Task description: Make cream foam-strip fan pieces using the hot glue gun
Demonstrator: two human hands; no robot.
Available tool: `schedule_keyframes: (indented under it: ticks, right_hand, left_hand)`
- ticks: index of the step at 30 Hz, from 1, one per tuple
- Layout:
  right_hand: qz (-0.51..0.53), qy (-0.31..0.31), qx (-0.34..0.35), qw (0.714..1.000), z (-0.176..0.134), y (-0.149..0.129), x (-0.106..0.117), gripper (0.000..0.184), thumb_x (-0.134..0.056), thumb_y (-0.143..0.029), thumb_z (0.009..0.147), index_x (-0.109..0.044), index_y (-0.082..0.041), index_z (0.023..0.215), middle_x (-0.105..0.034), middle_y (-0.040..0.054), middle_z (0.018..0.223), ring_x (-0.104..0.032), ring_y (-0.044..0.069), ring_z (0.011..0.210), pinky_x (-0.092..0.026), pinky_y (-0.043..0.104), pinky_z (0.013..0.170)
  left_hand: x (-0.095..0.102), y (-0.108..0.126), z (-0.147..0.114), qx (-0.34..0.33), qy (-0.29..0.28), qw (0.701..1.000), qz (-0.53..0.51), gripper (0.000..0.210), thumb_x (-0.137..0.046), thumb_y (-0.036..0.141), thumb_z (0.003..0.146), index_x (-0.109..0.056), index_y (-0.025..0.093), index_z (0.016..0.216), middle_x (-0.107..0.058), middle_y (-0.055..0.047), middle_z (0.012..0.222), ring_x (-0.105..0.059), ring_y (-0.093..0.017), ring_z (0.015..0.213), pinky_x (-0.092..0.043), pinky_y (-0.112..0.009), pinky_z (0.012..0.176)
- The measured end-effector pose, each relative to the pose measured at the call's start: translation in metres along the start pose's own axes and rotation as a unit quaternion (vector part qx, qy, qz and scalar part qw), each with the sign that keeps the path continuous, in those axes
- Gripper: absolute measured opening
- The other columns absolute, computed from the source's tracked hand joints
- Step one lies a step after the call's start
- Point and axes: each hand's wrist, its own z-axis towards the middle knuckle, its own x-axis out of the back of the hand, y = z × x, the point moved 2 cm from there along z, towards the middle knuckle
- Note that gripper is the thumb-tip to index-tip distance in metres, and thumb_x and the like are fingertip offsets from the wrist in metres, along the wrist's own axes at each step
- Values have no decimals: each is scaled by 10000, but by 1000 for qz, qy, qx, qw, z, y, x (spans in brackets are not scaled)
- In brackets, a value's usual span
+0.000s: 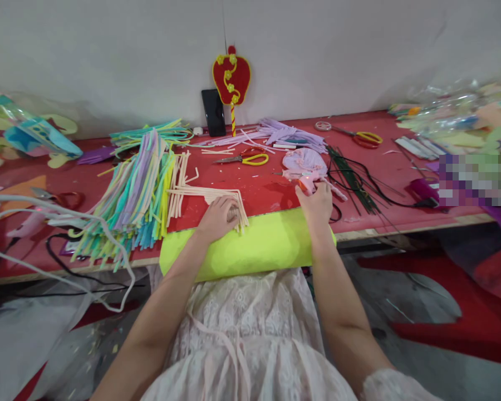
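My left hand [219, 218] is closed, its fingers curled over a stack of cream pipe cleaners [209, 192] bent at a right angle. Their short ends stick out past my fingertips, above a bright yellow-green sheet [254, 248] draped over the table edge. To the right, my right hand [319, 203] is wrapped round a pink glue gun [305, 179], whose thin tip points left. A lilac fuzzy piece [304, 160] lies just behind the glue gun.
A heap of pastel pipe cleaners [129, 195] lies left. Behind are yellow-handled scissors [246, 159], lilac pipe cleaners [275, 132], a leaning phone [213, 112] and a red fan-shaped ornament [231, 81]. Dark green stems [354, 181] and a black cable [384, 195] lie right; a white looped frame [125, 262] juts in left.
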Motion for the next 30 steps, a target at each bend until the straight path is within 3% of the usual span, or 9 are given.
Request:
schedule_keyframes:
  ticks: [5, 8, 12, 15, 19, 30]
  right_hand:
    - [-23, 21, 15, 999, -5, -5, 4, 516, -579, -566, 789, -583, -111, 1032, -545, 229, 1109, -486, 360, 1073, -385, 522, 881]
    - [29, 37, 63, 997, -23, -23, 15, 405, -462, -509, 886, -589, -158, 1043, -555, 188, 1107, -493, 319, 1071, -386, 495, 895]
    - [171, -128, 151, 965, -65, -55, 10, 255, -426, -348, 923, -617, -183, 959, -629, 80, 895, -584, 191, 822, -463, 338, 802]
    - [183, -223, 165, 943, -95, -71, 3, 220, -488, -321, 896, -650, -179, 849, -621, 60, 811, -587, 163, 726, -477, 298, 744]
    - [168, -248, 166, 939, -110, -78, 1, 170, -556, -299, 865, -675, -187, 820, -611, 50, 818, -591, 163, 760, -479, 295, 761]
    - [170, -301, 157, 925, -104, -78, -6, 101, -666, -264, 777, -698, -191, 838, -614, 19, 779, -596, 146, 733, -477, 284, 738]
  left_hand:
    - [-1, 0, 0, -6, 6, 1000, -3, 280, -591, 187, 758, -542, 207, 1033, -571, -69, 1167, -486, -246, 1158, -391, -413, 1018]
    - [-1, -2, -1, -4, 14, 1000, 1, 297, -595, 203, 766, -542, 202, 1058, -569, -75, 1173, -479, -246, 1172, -378, -418, 1036]
    - [-2, -3, -1, -1, 26, 1000, 11, 379, -592, 285, 805, -516, 200, 1166, -541, -88, 1246, -457, -256, 1215, -360, -430, 1055]
    - [-1, -3, -2, 1, 29, 999, 20, 418, -574, 331, 830, -498, 194, 1217, -526, -97, 1278, -445, -260, 1237, -351, -431, 1067]
    - [-1, -2, -2, 5, 23, 999, 24, 434, -550, 358, 850, -491, 191, 1245, -517, -100, 1300, -444, -260, 1247, -345, -428, 1076]
    - [-1, -3, -1, 10, 17, 1000, 23, 444, -557, 333, 837, -495, 188, 1252, -519, -101, 1306, -445, -263, 1247, -349, -430, 1074]
